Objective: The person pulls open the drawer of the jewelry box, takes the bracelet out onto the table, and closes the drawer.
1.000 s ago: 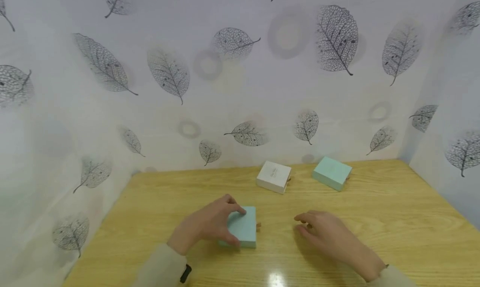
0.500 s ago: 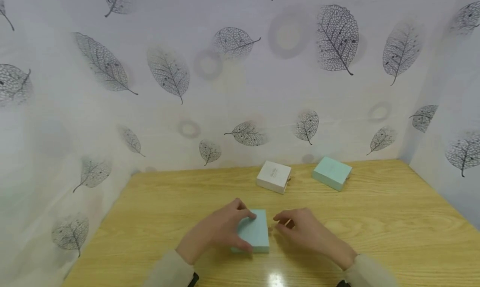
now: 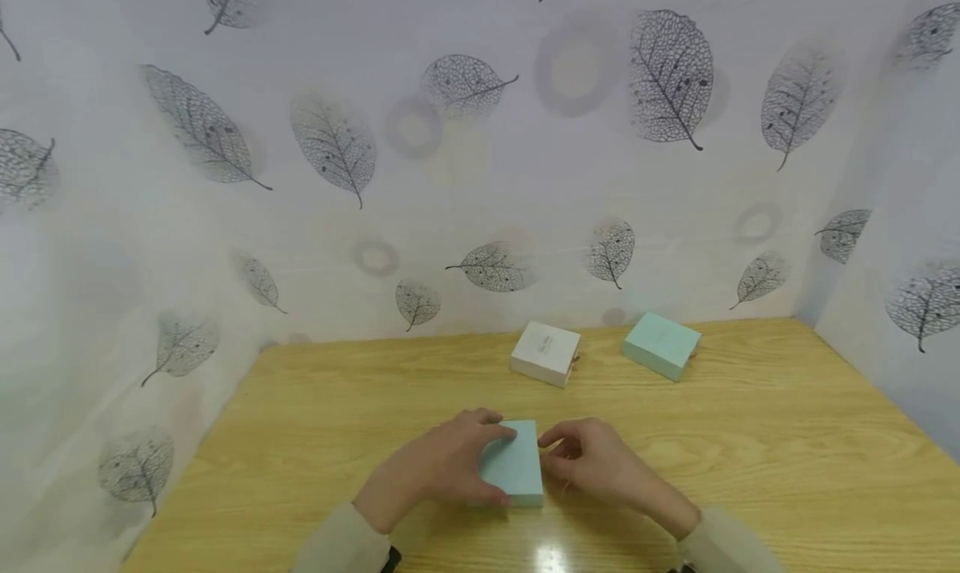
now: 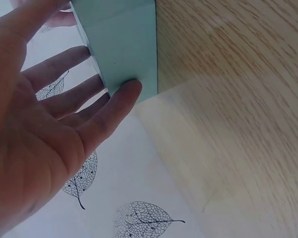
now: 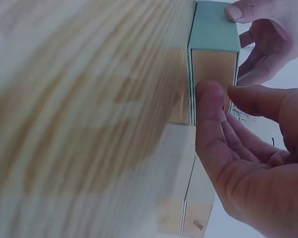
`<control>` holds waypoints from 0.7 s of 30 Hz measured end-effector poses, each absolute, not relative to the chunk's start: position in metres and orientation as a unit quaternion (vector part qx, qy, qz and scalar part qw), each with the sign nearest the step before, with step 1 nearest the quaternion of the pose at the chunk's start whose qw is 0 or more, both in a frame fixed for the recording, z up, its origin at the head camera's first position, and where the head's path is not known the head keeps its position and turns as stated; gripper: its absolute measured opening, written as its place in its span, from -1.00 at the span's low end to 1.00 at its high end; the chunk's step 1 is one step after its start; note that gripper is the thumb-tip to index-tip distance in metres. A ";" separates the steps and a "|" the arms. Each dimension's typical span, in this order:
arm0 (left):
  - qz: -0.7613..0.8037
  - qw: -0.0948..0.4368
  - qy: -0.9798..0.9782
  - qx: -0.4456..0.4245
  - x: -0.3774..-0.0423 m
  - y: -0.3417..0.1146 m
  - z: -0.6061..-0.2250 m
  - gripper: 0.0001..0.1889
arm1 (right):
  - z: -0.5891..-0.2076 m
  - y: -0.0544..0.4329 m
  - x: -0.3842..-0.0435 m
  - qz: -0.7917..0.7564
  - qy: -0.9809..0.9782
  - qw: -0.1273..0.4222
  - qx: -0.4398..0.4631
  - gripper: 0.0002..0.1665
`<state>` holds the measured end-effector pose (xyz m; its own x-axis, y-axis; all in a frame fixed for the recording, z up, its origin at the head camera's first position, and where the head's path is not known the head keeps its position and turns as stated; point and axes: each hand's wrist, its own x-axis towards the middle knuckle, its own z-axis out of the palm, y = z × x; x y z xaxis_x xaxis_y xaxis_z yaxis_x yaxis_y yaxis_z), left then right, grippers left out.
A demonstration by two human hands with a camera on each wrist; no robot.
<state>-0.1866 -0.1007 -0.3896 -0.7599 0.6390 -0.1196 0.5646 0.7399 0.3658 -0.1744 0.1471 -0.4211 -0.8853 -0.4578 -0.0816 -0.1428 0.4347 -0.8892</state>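
A small mint-green drawer box [image 3: 517,465] lies on the table in front of me, its tan drawer front [image 5: 213,64] facing right. My left hand [image 3: 442,469] holds the box from the left, a thumb against its near side and a fingertip on top. My right hand [image 3: 600,460] is at the drawer front with thumb and forefinger curved toward each other. In the right wrist view a narrow gap shows between those fingertips, over the tan face. The pull tab is hidden behind the fingers, and I cannot tell whether they pinch it.
Farther back on the wood-grain table [image 3: 337,390] stand a white drawer box [image 3: 546,352] and, to its right, another mint-green box [image 3: 663,345]. Both have small tabs on their right sides. Leaf-print cloth [image 3: 480,181] surrounds the table's back and sides.
The left hand and the box have shifted to the right. My right hand has come leftward from the bare table to the box's drawer front. Both boxes at the back stay put.
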 end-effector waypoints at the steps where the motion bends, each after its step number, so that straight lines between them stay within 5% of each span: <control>1: 0.156 0.121 0.925 0.324 -0.187 -0.101 -0.389 -0.21 | -0.421 0.147 -0.174 -0.508 0.828 0.162 -0.173 -0.67; 21: 0.161 0.142 0.925 0.314 -0.188 -0.100 -0.389 -0.19 | -0.420 0.133 -0.171 -0.583 0.789 0.179 -0.079 -0.77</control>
<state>-0.1880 -0.0999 -0.3887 -0.7619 0.6273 -0.1611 0.5359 0.7503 0.3872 -0.1711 0.1334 -0.4199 -0.9234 -0.3332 -0.1907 0.0843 0.3087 -0.9474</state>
